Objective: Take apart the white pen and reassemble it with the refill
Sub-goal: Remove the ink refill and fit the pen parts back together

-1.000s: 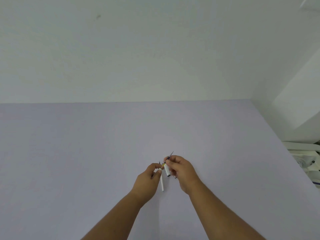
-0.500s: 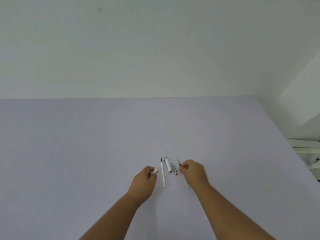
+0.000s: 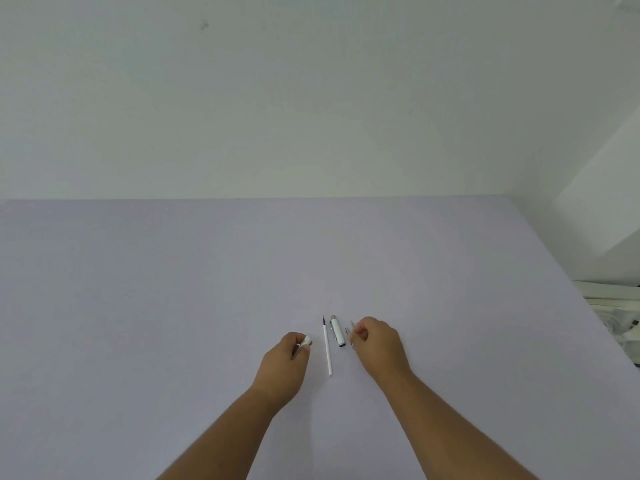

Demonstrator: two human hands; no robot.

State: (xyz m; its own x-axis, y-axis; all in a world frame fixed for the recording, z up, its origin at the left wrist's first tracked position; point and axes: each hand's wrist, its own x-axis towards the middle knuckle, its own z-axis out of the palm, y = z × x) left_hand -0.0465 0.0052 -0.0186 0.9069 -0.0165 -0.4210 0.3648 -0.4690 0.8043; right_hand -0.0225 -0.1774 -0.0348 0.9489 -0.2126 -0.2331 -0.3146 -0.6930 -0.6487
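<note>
Refill and pen barrel lie between both hands on table

Between the 2 hands, refill and pen barrel block the table.

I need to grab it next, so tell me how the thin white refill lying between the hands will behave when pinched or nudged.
The refill looks like a thin, round, straight tube lying flat on the table, so a sideways nudge would probably roll it. It is likely very light and may flex a little if pinched at one end. Its smooth, narrow body could slip, so grip near the middle.
</note>
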